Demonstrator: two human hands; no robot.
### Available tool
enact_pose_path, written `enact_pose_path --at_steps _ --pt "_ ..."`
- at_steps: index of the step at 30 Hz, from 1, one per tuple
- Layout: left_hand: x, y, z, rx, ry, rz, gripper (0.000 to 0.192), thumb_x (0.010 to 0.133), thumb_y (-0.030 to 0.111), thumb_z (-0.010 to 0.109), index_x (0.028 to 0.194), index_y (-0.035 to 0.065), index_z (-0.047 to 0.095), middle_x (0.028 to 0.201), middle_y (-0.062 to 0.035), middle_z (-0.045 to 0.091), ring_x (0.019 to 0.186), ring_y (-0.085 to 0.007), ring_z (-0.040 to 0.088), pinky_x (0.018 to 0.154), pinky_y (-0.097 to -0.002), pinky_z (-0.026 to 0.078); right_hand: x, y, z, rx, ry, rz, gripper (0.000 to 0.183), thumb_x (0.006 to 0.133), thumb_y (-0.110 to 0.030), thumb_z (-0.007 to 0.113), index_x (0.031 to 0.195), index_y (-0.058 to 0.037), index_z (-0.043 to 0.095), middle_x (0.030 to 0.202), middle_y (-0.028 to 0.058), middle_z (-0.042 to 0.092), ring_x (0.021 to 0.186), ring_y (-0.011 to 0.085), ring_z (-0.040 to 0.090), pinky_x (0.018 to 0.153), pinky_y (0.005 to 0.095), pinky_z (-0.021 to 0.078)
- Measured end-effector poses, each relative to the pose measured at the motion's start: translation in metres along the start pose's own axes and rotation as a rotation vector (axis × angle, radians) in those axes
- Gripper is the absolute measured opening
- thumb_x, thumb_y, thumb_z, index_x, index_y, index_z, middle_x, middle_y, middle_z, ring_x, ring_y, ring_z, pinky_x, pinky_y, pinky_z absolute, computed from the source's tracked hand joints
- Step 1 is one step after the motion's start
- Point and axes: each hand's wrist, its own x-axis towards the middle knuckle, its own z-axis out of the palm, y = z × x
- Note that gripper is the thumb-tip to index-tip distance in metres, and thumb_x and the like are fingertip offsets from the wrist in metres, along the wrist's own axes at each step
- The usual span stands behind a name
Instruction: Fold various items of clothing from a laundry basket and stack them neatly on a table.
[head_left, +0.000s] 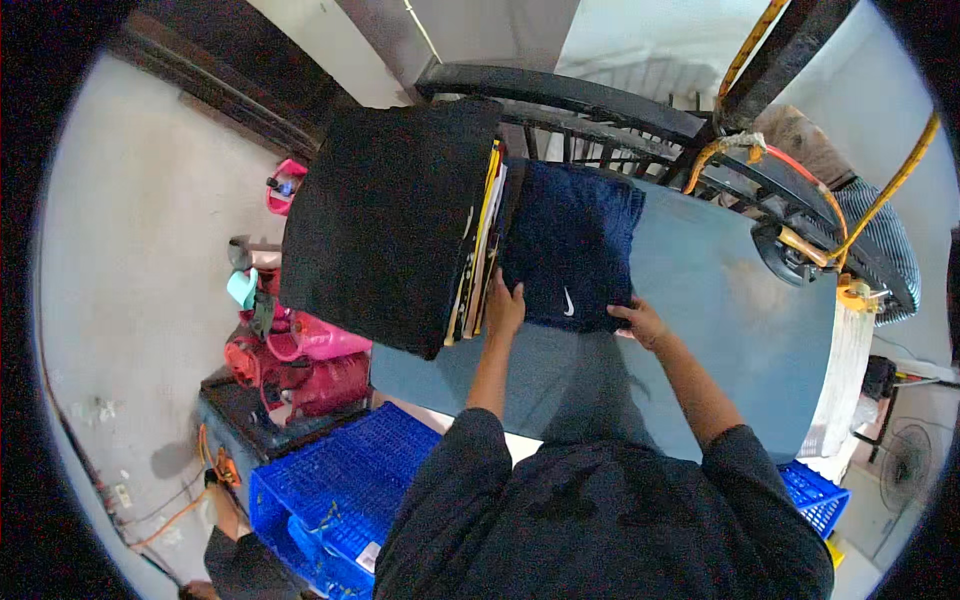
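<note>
Navy-blue folded shorts or a similar garment (574, 240), with a white Nike logo near its lower edge, lie on a grey-blue table (720, 300). My right hand (641, 322) pinches the garment's lower right corner between thumb and fingers. At its lower left edge is my left hand (506, 304), fingers up, between the garment and a tall stack of folded clothes (382, 217). Black cloth tops the stack; yellow, white and dark folded edges show along its right side. Whether my left hand grips any cloth cannot be told.
An iron (787, 251) with an orange cord stands at the table's right end. Black metal railing (570, 90) runs behind the table. Blue plastic crates (337, 480) are below left, near pink and red bottles or bags (322, 375). Another person's foot (221, 502) shows lower left.
</note>
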Motion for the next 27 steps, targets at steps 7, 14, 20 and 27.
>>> enact_pose_path --at_steps 7,14,20,27 --pt "-0.038 -0.009 0.0 0.043 0.01 -0.053 0.05 0.082 0.014 0.051 0.128 0.0074 0.033 0.124 -0.0205 0.042 0.113 -0.0369 0.041 0.093 -0.043 0.033 -0.009 0.027 -0.009 -0.114 0.09 0.125 0.049 0.071 -0.023 0.071 0.111 -0.0066 0.048 0.104 0.0053 0.056 0.092 0.0189 0.055 0.076 0.0381 0.0475" --pt "-0.038 0.119 0.037 0.333 -0.089 0.52 0.059 0.077 0.023 0.056 0.129 0.0059 0.034 0.136 -0.0128 0.029 0.125 -0.0315 0.025 0.097 -0.0547 0.022 -0.042 0.031 -0.022 -0.754 0.625 -0.659 0.05 0.072 -0.032 0.068 0.107 -0.0018 0.048 0.098 0.0152 0.051 0.091 0.0289 0.051 0.077 0.0356 0.0441" --pt "-0.025 0.127 0.126 0.416 -0.069 0.607 0.062 0.078 0.03 0.055 0.131 0.0083 0.032 0.142 -0.0094 0.019 0.13 -0.0278 0.018 0.098 -0.0569 0.019 -0.127 0.06 -0.073 -0.885 0.546 -0.516 0.033 0.074 -0.02 0.064 0.102 -0.0069 0.052 0.095 0.0131 0.051 0.088 0.0273 0.051 0.074 0.036 0.0446" --pt "-0.081 0.127 0.133 0.479 -0.023 0.584 0.06 0.08 0.035 0.053 0.129 0.0058 0.035 0.141 -0.0173 0.015 0.13 -0.0336 0.016 0.096 -0.0592 0.021 -0.276 0.152 -0.216 -0.693 0.802 -0.427 0.021 0.074 -0.016 0.063 0.093 -0.0068 0.059 0.091 0.0121 0.057 0.078 0.0253 0.057 0.069 0.0335 0.0464"
